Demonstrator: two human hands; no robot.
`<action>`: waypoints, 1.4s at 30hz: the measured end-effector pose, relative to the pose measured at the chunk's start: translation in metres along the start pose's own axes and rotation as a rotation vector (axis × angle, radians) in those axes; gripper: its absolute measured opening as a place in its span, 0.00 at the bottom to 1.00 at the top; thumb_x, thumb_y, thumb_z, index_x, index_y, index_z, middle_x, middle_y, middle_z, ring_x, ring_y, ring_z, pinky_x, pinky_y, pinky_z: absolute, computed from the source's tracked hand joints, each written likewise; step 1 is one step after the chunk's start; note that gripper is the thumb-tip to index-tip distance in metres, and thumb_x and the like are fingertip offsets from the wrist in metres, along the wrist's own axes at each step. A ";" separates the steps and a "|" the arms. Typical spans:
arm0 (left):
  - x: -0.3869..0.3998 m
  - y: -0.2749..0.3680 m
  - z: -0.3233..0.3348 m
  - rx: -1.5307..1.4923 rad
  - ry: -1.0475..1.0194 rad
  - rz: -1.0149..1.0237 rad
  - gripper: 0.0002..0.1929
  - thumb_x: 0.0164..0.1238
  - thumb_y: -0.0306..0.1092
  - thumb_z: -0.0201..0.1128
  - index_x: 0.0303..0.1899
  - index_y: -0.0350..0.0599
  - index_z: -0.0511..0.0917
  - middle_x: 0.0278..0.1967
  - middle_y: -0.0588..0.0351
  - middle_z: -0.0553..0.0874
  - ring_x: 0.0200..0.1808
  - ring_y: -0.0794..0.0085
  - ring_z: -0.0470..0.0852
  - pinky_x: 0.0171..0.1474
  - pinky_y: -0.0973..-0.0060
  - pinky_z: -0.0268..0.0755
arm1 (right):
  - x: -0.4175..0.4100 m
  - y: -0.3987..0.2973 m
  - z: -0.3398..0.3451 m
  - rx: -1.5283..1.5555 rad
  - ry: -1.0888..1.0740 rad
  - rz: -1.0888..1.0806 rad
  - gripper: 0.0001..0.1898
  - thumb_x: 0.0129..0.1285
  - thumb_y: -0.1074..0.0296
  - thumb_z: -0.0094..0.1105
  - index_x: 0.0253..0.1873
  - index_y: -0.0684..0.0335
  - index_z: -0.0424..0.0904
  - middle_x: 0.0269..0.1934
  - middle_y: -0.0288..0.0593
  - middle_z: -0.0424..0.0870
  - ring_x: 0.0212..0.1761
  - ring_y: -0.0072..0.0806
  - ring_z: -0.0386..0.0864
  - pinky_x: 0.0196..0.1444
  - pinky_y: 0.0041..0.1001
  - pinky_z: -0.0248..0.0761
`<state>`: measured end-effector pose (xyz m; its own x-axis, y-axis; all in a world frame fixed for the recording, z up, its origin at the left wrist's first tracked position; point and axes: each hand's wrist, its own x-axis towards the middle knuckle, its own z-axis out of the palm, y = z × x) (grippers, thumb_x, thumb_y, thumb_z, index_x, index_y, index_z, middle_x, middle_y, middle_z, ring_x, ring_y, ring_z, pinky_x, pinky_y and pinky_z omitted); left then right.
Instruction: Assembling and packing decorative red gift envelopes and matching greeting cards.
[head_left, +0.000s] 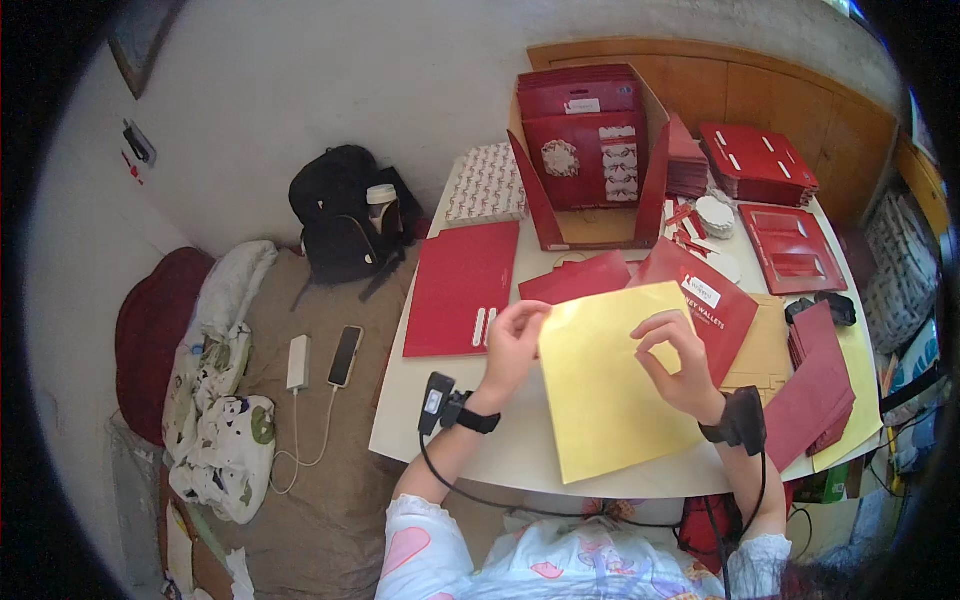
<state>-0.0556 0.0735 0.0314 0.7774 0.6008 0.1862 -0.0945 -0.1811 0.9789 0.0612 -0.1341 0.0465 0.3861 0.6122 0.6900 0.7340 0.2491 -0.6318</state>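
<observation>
My left hand pinches the left edge of a shiny yellow sheet, which is tilted above the white table. Over the sheet's upper right part is my right hand, thumb and forefinger curled towards each other; whether anything small sits between them I cannot tell. Just behind that hand, a red printed card wallet with a white label leans at an angle, partly covered by the sheet. More red card pieces lie beyond the sheet. A large flat red card with white strips rests left of my left hand.
An upright red display box holds several packs. Stacked red cards, white round tags, a red windowed card and dark red sleeves lie to the right. A patterned box stands back left. Wrist-device cables cross before me.
</observation>
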 end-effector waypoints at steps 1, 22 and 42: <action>0.001 -0.006 -0.010 0.000 -0.001 0.003 0.07 0.68 0.25 0.52 0.42 0.35 0.77 0.31 0.59 0.83 0.29 0.81 0.80 0.33 0.83 0.73 | -0.001 0.002 -0.002 -0.001 0.002 -0.002 0.10 0.49 0.84 0.61 0.34 0.63 0.71 0.38 0.42 0.78 0.44 0.37 0.74 0.47 0.30 0.67; -0.012 0.013 0.024 0.574 -0.611 0.633 0.22 0.53 0.28 0.65 0.52 0.44 0.73 0.58 0.51 0.72 0.63 0.57 0.67 0.65 0.59 0.57 | -0.023 0.029 -0.033 -0.031 0.237 0.356 0.06 0.59 0.79 0.57 0.38 0.67 0.69 0.31 0.40 0.76 0.35 0.23 0.74 0.41 0.22 0.68; 0.001 0.000 0.022 1.178 -0.606 0.628 0.40 0.48 0.43 0.69 0.65 0.47 0.61 0.65 0.42 0.60 0.68 0.50 0.56 0.69 0.50 0.45 | -0.036 0.003 -0.042 -0.013 -0.109 0.253 0.27 0.55 0.77 0.62 0.60 0.60 0.65 0.61 0.49 0.59 0.57 0.36 0.69 0.56 0.30 0.68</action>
<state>-0.0413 0.0564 0.0293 0.9659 -0.1727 0.1927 -0.1879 -0.9801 0.0635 0.0729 -0.1871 0.0349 0.4959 0.7314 0.4682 0.6293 0.0690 -0.7741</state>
